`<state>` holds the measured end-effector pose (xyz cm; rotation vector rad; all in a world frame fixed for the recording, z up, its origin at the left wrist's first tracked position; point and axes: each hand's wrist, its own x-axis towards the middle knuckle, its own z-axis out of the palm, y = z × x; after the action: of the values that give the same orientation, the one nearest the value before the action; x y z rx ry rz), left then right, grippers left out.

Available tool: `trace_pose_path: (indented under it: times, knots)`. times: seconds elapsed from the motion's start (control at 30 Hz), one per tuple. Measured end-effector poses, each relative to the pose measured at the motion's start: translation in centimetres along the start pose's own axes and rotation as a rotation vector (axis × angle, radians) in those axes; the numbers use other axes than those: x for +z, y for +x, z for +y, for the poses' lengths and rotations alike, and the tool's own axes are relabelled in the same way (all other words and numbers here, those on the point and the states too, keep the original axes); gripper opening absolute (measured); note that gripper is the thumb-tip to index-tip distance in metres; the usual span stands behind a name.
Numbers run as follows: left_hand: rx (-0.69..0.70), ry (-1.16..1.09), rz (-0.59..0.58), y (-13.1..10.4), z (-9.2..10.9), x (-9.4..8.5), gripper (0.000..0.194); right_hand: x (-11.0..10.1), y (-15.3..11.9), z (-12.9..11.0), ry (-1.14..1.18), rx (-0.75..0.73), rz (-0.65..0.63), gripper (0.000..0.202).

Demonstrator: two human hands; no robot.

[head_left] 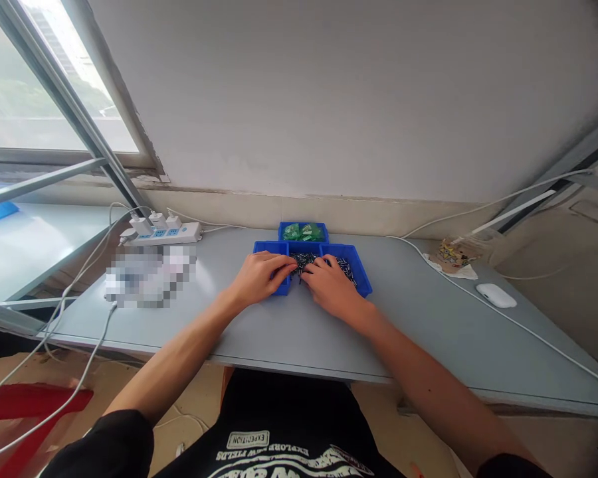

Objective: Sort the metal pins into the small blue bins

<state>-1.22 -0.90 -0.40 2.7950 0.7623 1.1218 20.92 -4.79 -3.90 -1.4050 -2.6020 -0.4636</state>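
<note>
A blue divided tray (365, 282) stands on the grey table in front of me. Small dark and silvery pieces, screw-like, fill its middle compartment, and similar pieces (347, 271) lie in the right one. My left hand (262, 275) reaches over the left compartment, thumb and fingers pinched at the edge of the middle one. Close beside it, my right hand (333, 287) covers part of the middle and right compartments with its fingers bent together. Both sets of fingertips nearly meet above the small pieces. Whatever they pinch is too small to make out.
Behind the tray, a smaller blue box (303, 226) holds green packets. A white power strip (177, 234) with plugs and a blurred-out item (147, 277) are at left. On the right lie a white case (496, 295), a brown crumpled packet (453, 255) and a long cable (483, 302).
</note>
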Motion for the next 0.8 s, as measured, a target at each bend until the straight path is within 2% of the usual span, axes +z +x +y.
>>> trace_pose_path:
  times: [0.33,0.57,0.8]
  knots:
    - [0.000,-0.003,-0.003,-0.1,-0.1,0.1,0.030,-0.5,0.2,0.1,0.081,-0.061,-0.006,0.019]
    - [-0.001,0.000,-0.004,0.0,0.0,0.0,0.031,-1.0,0.3,-0.2,0.119,-0.035,-0.026,0.013]
    - [0.000,0.001,-0.001,0.0,0.1,0.1,0.030,-1.0,0.3,-0.1,0.126,-0.066,-0.063,0.015]
